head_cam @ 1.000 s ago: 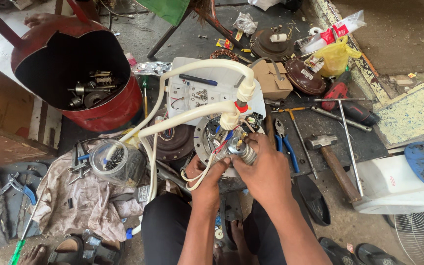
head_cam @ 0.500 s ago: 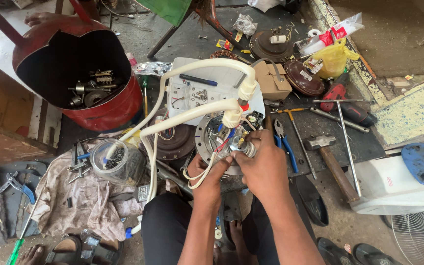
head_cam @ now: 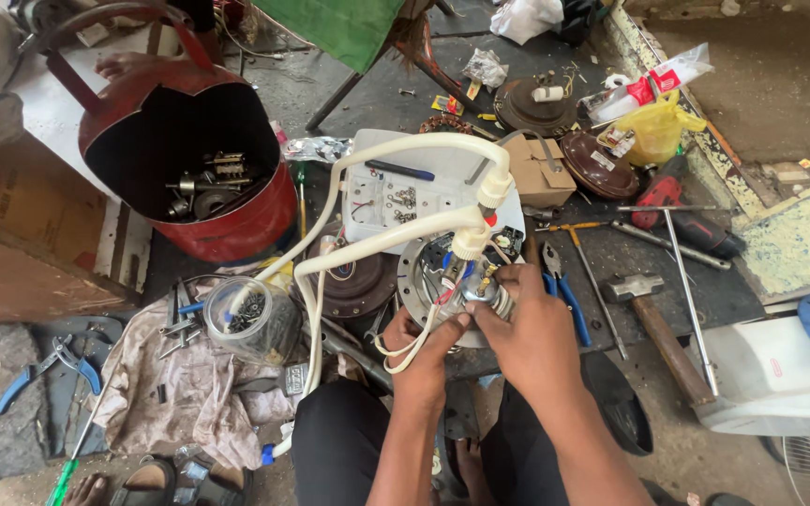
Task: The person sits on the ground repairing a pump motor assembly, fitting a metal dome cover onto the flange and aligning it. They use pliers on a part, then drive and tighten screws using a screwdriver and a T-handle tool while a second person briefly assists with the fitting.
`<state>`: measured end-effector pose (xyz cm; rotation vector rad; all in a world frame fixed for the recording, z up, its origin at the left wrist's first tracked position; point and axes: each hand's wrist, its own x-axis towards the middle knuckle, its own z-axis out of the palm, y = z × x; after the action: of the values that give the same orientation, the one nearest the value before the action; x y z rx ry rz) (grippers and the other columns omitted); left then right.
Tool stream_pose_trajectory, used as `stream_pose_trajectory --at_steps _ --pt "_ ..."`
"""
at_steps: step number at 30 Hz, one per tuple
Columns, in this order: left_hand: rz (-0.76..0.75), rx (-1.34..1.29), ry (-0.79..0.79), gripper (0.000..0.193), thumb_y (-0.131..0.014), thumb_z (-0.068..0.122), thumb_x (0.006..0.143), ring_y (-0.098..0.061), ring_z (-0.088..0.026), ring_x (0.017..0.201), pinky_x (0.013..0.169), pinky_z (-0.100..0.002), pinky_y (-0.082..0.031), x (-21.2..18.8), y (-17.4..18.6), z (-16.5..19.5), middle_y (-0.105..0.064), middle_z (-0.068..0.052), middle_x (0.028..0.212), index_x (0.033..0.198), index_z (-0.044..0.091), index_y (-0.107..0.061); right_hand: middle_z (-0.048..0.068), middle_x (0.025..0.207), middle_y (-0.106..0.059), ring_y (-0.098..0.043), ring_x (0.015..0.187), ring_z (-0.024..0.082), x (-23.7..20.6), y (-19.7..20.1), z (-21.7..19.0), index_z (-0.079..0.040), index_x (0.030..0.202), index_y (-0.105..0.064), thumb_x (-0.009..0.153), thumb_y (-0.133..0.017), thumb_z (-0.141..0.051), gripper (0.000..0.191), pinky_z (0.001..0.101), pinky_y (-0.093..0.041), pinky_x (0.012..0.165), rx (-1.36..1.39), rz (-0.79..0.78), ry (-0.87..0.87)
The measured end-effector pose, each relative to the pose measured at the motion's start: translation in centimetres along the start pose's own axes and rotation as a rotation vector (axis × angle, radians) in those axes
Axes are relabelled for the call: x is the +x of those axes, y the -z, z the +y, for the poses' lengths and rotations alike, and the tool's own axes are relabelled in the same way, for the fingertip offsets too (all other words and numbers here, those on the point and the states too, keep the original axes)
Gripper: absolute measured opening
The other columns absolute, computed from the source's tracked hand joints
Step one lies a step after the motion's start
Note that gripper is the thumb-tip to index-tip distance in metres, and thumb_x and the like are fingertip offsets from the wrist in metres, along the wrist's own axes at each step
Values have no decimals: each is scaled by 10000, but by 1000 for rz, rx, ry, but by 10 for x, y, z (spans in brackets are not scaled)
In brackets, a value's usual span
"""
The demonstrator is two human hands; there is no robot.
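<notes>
Left hand (head_cam: 421, 345): fingers pinched from below on the small metal fitting (head_cam: 482, 292), steadying it at the near rim of the round metal plate (head_cam: 416, 277).
Right hand (head_cam: 527, 330): closed over the same fitting from the right, thumb and fingertips meeting the left hand's; both hands together on one part.
Fitting: sits where coloured wires (head_cam: 450, 277) come down from the white hose ends (head_cam: 472, 236); its lower half is hidden by fingers.
Grip advice: judged best to keep one hand as a fixed brace and let the other do the turning, so the thin wires are not twisted or pulled.
Loose wire loop (head_cam: 403, 350): hangs near the left wrist; worth keeping clear of the fingers.
Pliers (head_cam: 562, 289): just right of the right hand, in easy reach.
Hammer (head_cam: 653, 314): farther right.
Glass jar (head_cam: 253, 319): left, on the cloth.
Red bucket (head_cam: 236, 230): far left, holding metal parts.
</notes>
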<state>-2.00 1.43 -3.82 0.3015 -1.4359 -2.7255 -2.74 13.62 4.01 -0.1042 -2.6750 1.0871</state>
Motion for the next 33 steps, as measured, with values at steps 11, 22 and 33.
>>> stream_pose_trajectory --at_steps 11,22,33 --pt "-5 -25 -10 266 -746 -33 767 -702 -135 809 777 -285 -556 3 -2 -3 -766 -88 926 1031 -51 -724 138 844 -774 -780 649 220 0 1 -6 -1 1044 -589 795 -818 -196 391 356 -574 579 95 39 -77" --pt "-21 -35 -1 242 -737 -37 780 -693 -131 801 773 -285 -557 6 -1 -5 -756 -81 908 1021 -56 -721 144 910 -768 -755 791 187 -7 -8 -10 26 1064 -628 796 -848 -161 394 315 -581 655 114 186 -32" --pt "-21 -35 2 239 -727 -42 786 -693 -129 799 766 -282 -554 10 -2 -3 -759 -81 913 1024 -54 -723 178 1086 -716 -728 992 172 -12 -33 -3 91 1171 -545 834 -753 69 396 277 -608 855 682 284 -93"
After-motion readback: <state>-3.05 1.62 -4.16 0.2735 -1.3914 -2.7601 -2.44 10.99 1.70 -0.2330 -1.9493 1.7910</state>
